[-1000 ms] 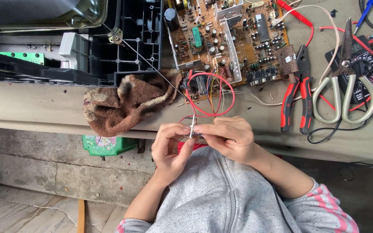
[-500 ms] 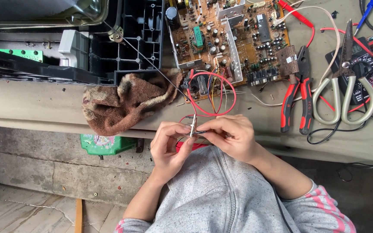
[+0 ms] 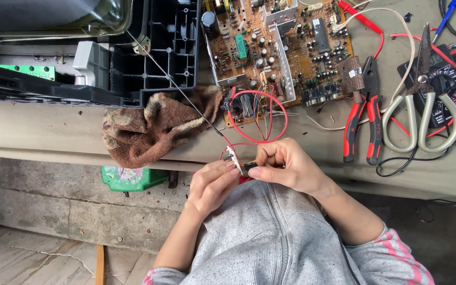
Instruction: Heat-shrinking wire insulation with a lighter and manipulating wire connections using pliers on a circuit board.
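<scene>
My left hand: fingers pinch the small white part.
My right hand: fingers pinch a small black piece.
Red wire: loops to the circuit board.
Surface: brown rag beside the board.

A long worktop with a drab, stained beige covering runs across the view, its front edge overhanging a rough grey concrete wall flecked with dirt. Below the wall lies a pale, cracked stone floor, with a thin wooden stick standing against the base. Flat, even daylight falls over everything, casting only a soft shadow beneath the worktop's edge.
</scene>
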